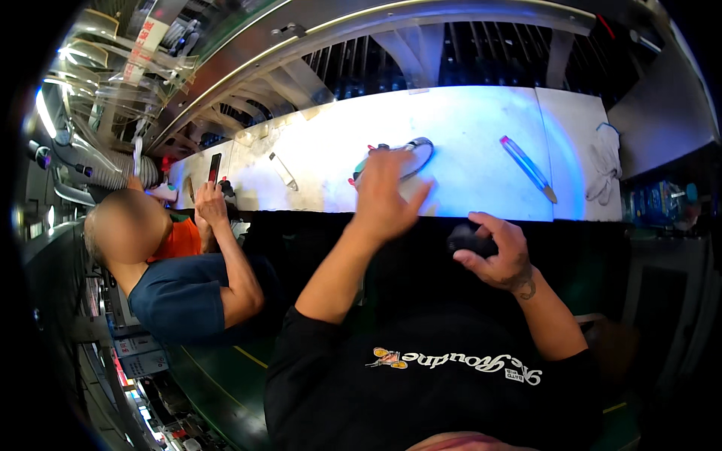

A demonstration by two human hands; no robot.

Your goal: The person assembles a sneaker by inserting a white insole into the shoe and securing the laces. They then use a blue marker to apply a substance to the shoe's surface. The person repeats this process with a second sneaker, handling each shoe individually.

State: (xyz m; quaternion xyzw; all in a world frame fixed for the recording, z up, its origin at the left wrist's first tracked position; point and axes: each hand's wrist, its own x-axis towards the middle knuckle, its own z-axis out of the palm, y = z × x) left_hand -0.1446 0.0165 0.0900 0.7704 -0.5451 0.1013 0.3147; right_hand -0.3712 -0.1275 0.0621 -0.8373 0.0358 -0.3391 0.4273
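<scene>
My left hand (387, 192) reaches over the brightly lit white worktop with its fingers spread. Beneath and beside it lies a dark looped band or cable (426, 152) with small red parts, partly hidden by the hand. I cannot tell whether the fingers touch it. In front of the table's near edge, my right hand (502, 254) has thumb and fingers around a rounded black object (468, 240). Its exact kind is too dark to make out. A slim blue tool (529, 169) with a red end and a tan tip rests on the worktop to the right.
White gloves (604, 167) lie at the worktop's (474, 199) right end, near a blue-labelled plastic bottle (658, 203). A small white tool (283, 171) lies left of centre. Beside me on the left, a person (184, 278) works at the same surface. A metal machine frame (421, 21) runs behind.
</scene>
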